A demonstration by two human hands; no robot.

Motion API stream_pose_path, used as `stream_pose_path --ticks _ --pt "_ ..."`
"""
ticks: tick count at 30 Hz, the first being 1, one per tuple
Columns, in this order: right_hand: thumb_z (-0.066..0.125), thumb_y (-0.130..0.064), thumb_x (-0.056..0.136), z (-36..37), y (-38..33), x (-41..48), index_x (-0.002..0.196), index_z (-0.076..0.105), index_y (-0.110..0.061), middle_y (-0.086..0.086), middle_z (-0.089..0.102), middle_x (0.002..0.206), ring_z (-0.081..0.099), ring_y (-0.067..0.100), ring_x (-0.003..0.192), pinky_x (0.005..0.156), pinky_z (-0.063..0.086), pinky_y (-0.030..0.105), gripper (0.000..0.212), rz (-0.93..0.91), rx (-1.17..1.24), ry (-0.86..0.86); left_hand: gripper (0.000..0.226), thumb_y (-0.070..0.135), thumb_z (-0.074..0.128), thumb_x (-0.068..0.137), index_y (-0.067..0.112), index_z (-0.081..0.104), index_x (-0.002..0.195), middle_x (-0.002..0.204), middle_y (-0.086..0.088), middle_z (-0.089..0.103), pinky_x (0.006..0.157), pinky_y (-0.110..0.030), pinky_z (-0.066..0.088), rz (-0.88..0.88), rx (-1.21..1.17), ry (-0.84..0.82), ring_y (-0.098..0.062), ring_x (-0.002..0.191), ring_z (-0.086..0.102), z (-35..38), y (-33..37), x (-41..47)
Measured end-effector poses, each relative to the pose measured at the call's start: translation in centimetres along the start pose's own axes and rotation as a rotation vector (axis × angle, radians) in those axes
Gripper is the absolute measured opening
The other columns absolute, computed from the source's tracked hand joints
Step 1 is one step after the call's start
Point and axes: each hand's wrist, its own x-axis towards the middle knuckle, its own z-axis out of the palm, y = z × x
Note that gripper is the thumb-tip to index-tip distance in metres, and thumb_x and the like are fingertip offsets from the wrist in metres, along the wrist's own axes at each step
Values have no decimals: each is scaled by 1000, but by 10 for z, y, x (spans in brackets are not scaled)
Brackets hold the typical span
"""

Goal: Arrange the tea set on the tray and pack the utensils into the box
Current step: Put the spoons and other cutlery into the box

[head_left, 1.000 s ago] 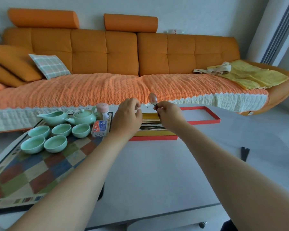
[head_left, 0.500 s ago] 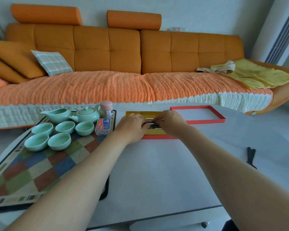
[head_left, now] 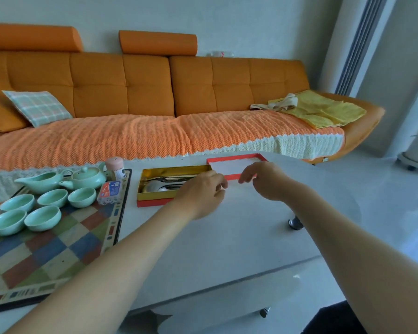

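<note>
Gold-lined red rectangular box (head_left: 152,202) of metal utensils (head_left: 162,186), set near the white tabletop's (head_left: 227,237) far edge, is bordered at its right end by left hand (head_left: 203,191) and right hand (head_left: 263,179), both loosely curled and empty.

Single head cam, wide-angle — faces fwd & down over table (head_left: 203,249), close up; sofa (head_left: 145,92) beyond.

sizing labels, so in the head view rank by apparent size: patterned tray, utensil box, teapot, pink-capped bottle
1. patterned tray
2. utensil box
3. teapot
4. pink-capped bottle
The tray is also nearest the camera, which enlarges it.
</note>
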Motion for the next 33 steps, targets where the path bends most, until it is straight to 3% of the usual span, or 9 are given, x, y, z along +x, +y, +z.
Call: stream_pose_path --ticks 2,5,9,12,14,17,25,28,33 --pt "36 14 80 -14 24 -18 93 72 -37 -11 64 104 60 8 93 80 54 27 64 51 -79 -66 18 30 50 98 27 62 111 109 11 57 73 -25 45 14 -1 -94 -10 94 57 12 22 3" --pt "36 15 78 -27 52 -42 98 71 -41 -13 60 108 57 7 94 75 51 22 69 109 -167 -173 19 32 51 98 29 62 112 114 10 61 74 -25 51 45 2 -191 -9 91 56 29 51 10" --pt "38 17 75 -31 74 -58 103 70 -40 -10 58 113 57 13 100 81 54 28 72 139 -209 -297 26 35 55 96 26 61 119 115 8 60 71 -21 44 76 -32 -287 -11 93 56 46 83 18" --pt "44 14 78 -28 79 -59 105 71 -37 -8 58 112 56 14 99 78 50 25 64 140 -209 -328 36 45 59 92 28 59 123 119 8 60 80 -26 50 81 -26 -332 -12 96 56 54 96 23" --pt "59 5 83 -25 78 -58 101 73 -35 -7 63 109 59 14 97 80 51 25 46 134 -189 -348 44 52 62 87 31 58 125 119 10 59 81 -29 51 75 -12 -369 -12 97 55 57 98 26" --pt "75 -15 83 -21 72 -52 98 74 -30 -6 69 106 61 12 92 76 49 21 21 113 -163 -347 47 54 66 85 31 59 126 118 9 59 80 -28 50 55 -2 -392 -14 97 56 61 96 26" --pt "74 -19 86 1 38 -32 103 78 -25 -7 69 98 60 11 91 75 48 19 18 48 -100 -285 36 21 68 90 20 64 125 120 -1 62 83 -20 46 -23 -76 -349 -16 100 59 47 53 22" --pt "74 -20 86 8 21 -22 99 78 -26 -8 68 95 60 13 91 70 45 19 15 22 -78 -259 38 22 71 87 19 65 124 121 0 62 82 -20 46 -64 -82 -335 -14 98 58 32 33 18" --pt "74 -23 88 29 -17 -4 107 77 -23 -4 71 106 61 15 98 85 51 24 20 -52 -88 -328 37 26 71 85 23 67 121 117 4 66 82 -21 50 -99 23 -440 -12 98 61 7 1 10"
